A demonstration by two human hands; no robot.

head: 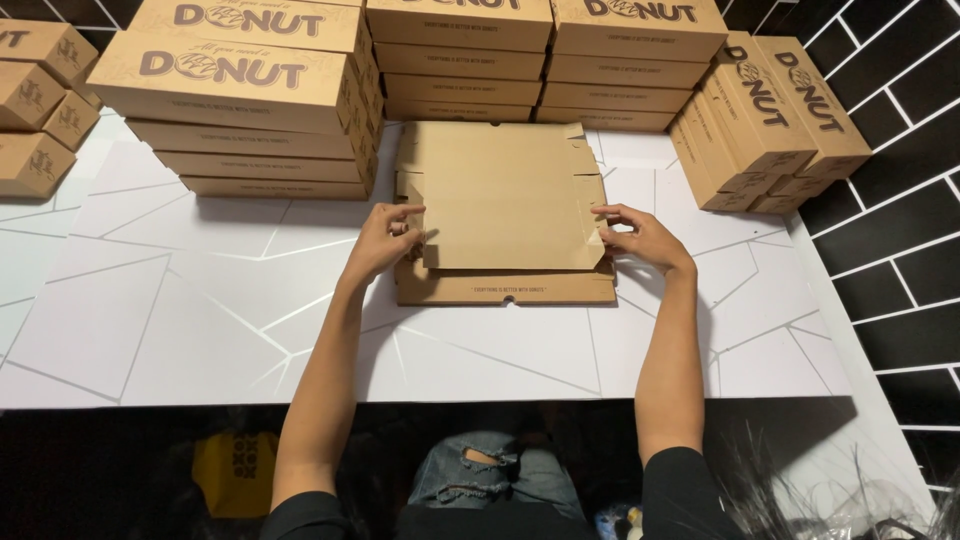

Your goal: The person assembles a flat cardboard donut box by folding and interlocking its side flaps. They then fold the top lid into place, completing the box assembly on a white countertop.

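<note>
Far left, three small brown cardboard boxes sit at the worktop's edge, matte and square-cornered. Next to them, a stack of long flat cartons, about five high, smooth kraft card. Now the left hand, fingers pinched on the left edge of the unfolded box, thumb and forefinger gripping a side flap there. That box is a flat brown cardboard sheet, rectangular, creased and notched at the corners, lying in the middle of the white worktop with its long axis running left to right and its near panel folded up toward the person. The right hand grips the opposite edge, both hands well apart. Behind, two more stacks, four cartons each, and on the right five cartons leaning on edge.
</note>
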